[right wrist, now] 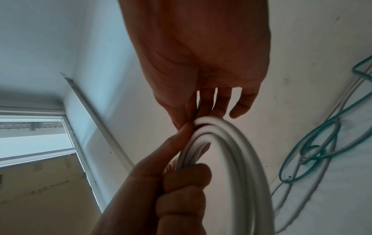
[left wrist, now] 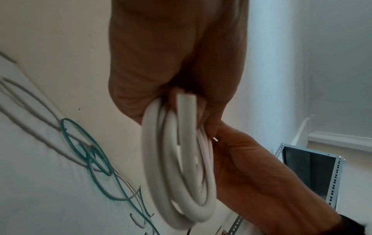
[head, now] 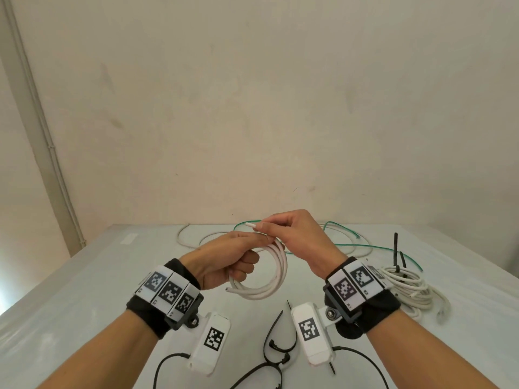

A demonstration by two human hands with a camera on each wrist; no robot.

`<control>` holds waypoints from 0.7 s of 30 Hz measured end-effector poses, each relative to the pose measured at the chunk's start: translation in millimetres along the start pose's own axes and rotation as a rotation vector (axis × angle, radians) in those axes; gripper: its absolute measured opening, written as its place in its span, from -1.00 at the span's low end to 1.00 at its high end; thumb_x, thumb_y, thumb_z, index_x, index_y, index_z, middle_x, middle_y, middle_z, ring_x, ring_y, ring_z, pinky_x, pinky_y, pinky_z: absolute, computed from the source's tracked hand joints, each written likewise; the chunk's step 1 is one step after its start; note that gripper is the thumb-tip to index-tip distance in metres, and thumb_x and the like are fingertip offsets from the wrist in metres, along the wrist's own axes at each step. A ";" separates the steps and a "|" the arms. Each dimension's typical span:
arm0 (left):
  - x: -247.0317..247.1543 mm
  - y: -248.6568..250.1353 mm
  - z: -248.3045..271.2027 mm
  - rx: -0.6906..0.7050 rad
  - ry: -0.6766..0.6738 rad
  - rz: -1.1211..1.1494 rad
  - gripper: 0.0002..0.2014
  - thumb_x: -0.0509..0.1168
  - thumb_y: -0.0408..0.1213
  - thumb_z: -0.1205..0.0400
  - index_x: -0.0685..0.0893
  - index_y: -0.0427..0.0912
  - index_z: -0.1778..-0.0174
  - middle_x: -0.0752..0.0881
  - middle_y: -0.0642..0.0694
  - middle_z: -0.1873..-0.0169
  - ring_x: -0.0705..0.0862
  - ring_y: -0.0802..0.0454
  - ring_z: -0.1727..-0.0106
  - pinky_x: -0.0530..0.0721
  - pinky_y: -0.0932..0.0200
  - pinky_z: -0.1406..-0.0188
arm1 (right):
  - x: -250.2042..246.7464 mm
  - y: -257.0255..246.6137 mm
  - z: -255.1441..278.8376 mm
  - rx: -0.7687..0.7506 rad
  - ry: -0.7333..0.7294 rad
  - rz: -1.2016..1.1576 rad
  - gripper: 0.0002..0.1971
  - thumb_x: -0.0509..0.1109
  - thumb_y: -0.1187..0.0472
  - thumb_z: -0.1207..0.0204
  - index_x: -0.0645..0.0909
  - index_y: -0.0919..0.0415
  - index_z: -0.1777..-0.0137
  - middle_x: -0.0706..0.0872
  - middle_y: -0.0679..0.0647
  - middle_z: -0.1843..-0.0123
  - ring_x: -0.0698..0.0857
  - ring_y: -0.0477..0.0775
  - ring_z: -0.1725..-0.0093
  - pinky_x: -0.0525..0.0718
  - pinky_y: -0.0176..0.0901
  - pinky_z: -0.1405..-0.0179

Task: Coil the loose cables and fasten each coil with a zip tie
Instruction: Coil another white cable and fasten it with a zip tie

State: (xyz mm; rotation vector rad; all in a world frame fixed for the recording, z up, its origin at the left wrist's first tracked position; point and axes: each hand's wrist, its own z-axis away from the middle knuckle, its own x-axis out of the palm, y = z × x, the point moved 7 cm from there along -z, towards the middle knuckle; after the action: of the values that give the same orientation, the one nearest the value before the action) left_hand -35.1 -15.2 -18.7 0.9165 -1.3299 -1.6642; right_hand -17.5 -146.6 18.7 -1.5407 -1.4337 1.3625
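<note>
Holding: the left hand (head: 224,258) grips a white coil (head: 266,276) above the table (head: 84,290), fingers curled round the bundled turns at the coil's upper left.
Right hand: the right hand (head: 297,237) pinches the cable's free end (head: 250,225) between thumb and forefinger, just above the left hand's knuckles; the other fingers hang loosely over the top of the coil.
Coil axis: the ring stands roughly on edge, hanging down from the left fist, its long axis running from the hands down toward the person.
End direction: the pinched end points left and slightly away; a second cut end (head: 228,289) sticks out at the coil's lower left, pointing left.
Coil look: thick, smooth white round cable in about three or four turns lying side by side, loose at the bottom, no tie round it.
Wrist views: the left wrist view shows the coil (left wrist: 181,167) hanging below the fist; the right wrist view shows the strands (right wrist: 221,151) arching out of the left fist.
Ties: black zip ties (head: 280,341) lie on the near table between the forearms, some looped.
Done coil: a thinner white bundle (head: 410,287) lies at the right with a black tie (head: 397,256) on it, tail standing up.
Loose cables: a green cable (head: 351,245) and a grey cable (head: 191,242) sprawl at the far edge.
</note>
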 end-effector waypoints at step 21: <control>-30.0 -4.4 -13.1 0.048 0.249 0.415 -0.67 0.42 -0.11 -0.68 0.51 -0.05 0.36 0.13 0.07 0.51 0.10 0.13 0.60 0.09 0.29 0.71 | 36.2 20.1 8.8 0.349 -0.164 -0.422 -0.60 0.12 -0.02 -0.87 0.66 0.26 -0.13 0.63 0.09 0.33 0.61 0.05 0.40 0.72 -0.04 0.20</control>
State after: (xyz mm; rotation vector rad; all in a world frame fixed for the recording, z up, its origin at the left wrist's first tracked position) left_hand -11.5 7.3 -23.8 0.7808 -1.2881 -1.1668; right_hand -24.0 -118.0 -11.8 -0.8635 -1.4235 1.4040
